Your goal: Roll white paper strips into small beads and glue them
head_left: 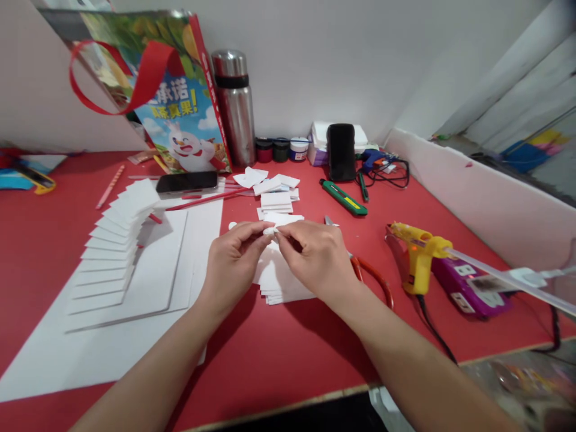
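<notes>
Between the fingertips of both hands is a small white piece (270,230), perhaps foam board or paper. My left hand (236,255) pinches it from the left, and my right hand (312,252) pinches it from the right. Beneath them lies a stack of white sheets (285,291), partly covered by the hands. Small white cut pieces (275,201) are piled just behind. Scissors with orange-red handles (375,276) lie beside my right wrist, partly hidden by it. To the left, a curved stepped model of white board strips (112,240) stands on a white board base (173,264).
A yellow glue gun (420,252) stands at the right by a purple power strip (470,288). A green utility knife (344,198) lies behind my right hand. At the back are a steel thermos (236,114), a printed bag (180,114), paint jars (281,150) and a dark phone (341,153).
</notes>
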The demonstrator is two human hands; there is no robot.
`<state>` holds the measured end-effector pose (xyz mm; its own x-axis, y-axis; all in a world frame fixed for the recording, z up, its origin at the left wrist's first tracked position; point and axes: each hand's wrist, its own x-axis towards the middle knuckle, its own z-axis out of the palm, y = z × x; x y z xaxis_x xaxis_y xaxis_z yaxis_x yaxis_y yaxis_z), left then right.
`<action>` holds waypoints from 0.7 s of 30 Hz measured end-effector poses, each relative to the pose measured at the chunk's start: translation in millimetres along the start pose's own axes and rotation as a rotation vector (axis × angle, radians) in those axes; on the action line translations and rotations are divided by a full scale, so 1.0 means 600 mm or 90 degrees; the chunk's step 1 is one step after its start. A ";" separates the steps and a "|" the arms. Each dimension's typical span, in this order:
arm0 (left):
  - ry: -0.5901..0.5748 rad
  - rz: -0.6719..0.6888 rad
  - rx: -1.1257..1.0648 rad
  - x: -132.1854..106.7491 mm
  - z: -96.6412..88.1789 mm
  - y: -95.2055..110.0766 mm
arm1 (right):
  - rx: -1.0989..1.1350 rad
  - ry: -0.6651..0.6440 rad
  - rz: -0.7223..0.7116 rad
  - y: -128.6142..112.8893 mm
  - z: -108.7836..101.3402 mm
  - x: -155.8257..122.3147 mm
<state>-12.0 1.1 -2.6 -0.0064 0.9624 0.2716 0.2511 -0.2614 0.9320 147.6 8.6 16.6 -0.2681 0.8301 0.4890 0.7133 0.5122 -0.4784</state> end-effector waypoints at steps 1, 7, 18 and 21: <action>0.004 -0.003 -0.004 0.000 0.000 -0.001 | -0.009 -0.003 -0.017 0.000 0.002 -0.001; -0.017 0.027 0.000 0.002 -0.008 -0.003 | 0.022 -0.036 -0.064 0.010 0.002 0.000; -0.021 0.163 0.078 0.001 -0.011 -0.015 | 0.115 -0.140 -0.048 0.011 -0.011 0.007; -0.007 0.190 0.107 0.000 -0.009 -0.014 | 0.117 -0.140 -0.016 0.009 -0.013 0.006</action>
<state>-19.4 2.7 -9.4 0.1020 0.8462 0.5231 0.3962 -0.5169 0.7589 155.2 12.8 21.6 -0.4319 0.8344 0.3425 0.5806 0.5478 -0.6023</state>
